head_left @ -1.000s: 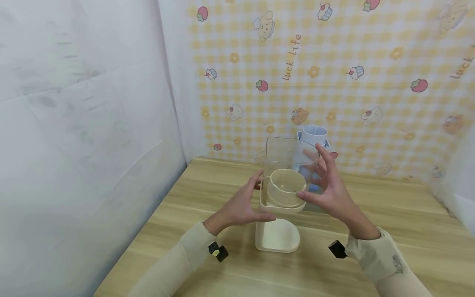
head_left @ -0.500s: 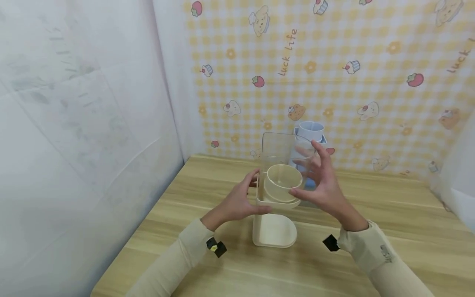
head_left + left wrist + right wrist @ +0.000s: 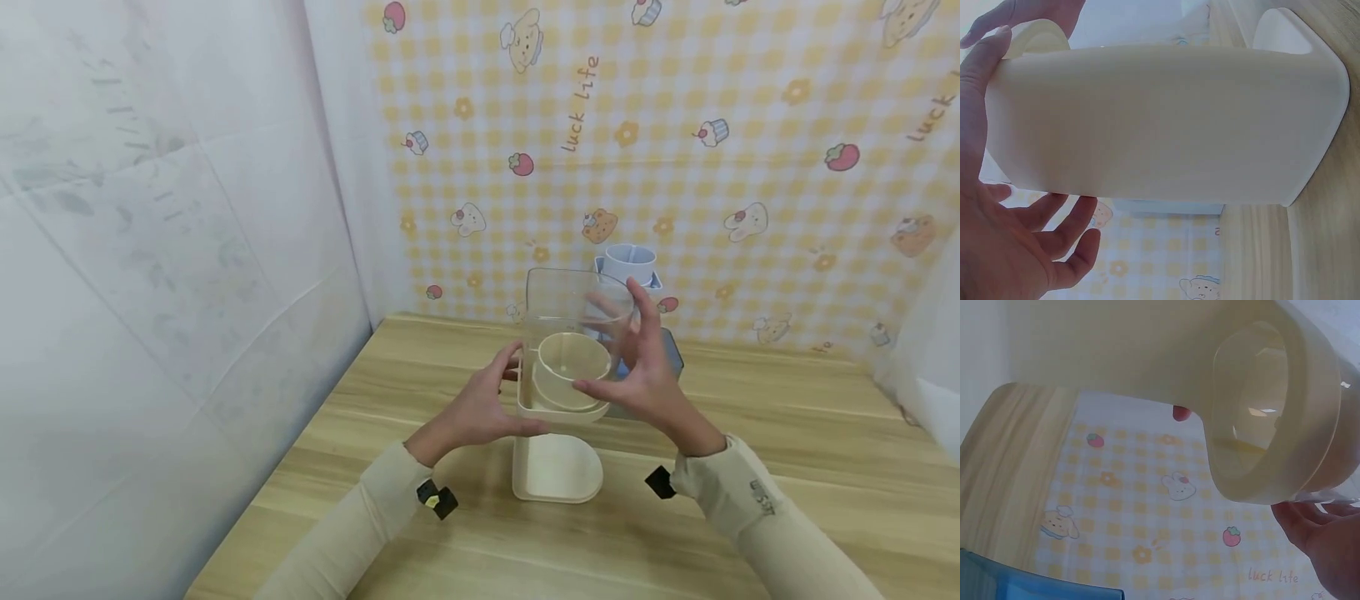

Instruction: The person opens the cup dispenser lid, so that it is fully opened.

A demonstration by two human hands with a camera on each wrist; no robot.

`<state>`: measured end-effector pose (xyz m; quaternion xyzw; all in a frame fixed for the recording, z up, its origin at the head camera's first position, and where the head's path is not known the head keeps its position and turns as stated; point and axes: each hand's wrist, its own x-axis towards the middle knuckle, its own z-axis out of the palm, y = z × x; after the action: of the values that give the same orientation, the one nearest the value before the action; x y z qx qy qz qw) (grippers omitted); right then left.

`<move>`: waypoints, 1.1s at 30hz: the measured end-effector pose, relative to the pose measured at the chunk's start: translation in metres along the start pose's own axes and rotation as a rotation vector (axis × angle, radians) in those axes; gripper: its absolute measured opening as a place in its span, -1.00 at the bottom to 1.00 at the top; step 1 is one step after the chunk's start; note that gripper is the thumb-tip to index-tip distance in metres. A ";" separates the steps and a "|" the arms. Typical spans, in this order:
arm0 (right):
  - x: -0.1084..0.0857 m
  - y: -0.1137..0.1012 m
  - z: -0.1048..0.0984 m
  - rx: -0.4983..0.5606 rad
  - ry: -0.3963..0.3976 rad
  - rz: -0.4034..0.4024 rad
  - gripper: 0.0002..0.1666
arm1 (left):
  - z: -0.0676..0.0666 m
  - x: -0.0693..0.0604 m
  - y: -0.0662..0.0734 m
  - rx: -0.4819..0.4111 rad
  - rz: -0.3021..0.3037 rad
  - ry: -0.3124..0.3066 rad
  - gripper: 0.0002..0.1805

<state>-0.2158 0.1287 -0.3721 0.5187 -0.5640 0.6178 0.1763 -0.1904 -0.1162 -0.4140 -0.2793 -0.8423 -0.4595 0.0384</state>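
A cream upright stand [image 3: 561, 468] with a flat rounded foot, tall back and upper holder stands on the table. A clear container [image 3: 558, 292] sits in the holder, with a short cream ring [image 3: 553, 390] inside it. My left hand [image 3: 480, 410] grips the upper part of the stand from the left, thumb on one edge and fingers on the other, as the left wrist view shows. My right hand [image 3: 651, 379] holds the clear container, thumb in front and fingers around its far side. The right wrist view shows the round opening under the cream holder [image 3: 1300, 450].
Behind my right hand stands a light blue object with a round cup-like top [image 3: 630, 265] and a dark see-through part [image 3: 670, 354]. A wood-grain table [image 3: 420, 550] carries everything. A checked cloth [image 3: 675, 192] hangs behind, and white sheeting [image 3: 187, 292] on the left.
My right hand has shifted a little left around the clear container, showing more of the blue object's dark part. My left hand keeps its hold. The head view has tilted slightly.
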 end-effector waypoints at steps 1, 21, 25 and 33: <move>0.001 0.000 0.000 -0.006 0.004 0.002 0.38 | -0.001 0.000 0.000 -0.002 0.002 0.003 0.26; 0.005 0.002 0.004 -0.013 -0.015 -0.066 0.34 | -0.002 0.000 0.000 -0.080 0.059 0.017 0.11; 0.005 0.001 0.003 -0.026 -0.016 -0.049 0.34 | 0.000 -0.001 0.000 -0.101 0.051 0.021 0.06; 0.005 -0.001 0.001 -0.072 -0.026 -0.027 0.37 | 0.004 0.001 -0.005 -0.106 0.076 0.037 0.07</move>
<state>-0.2171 0.1262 -0.3677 0.5275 -0.5812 0.5879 0.1959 -0.1928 -0.1149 -0.4198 -0.3041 -0.8048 -0.5066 0.0565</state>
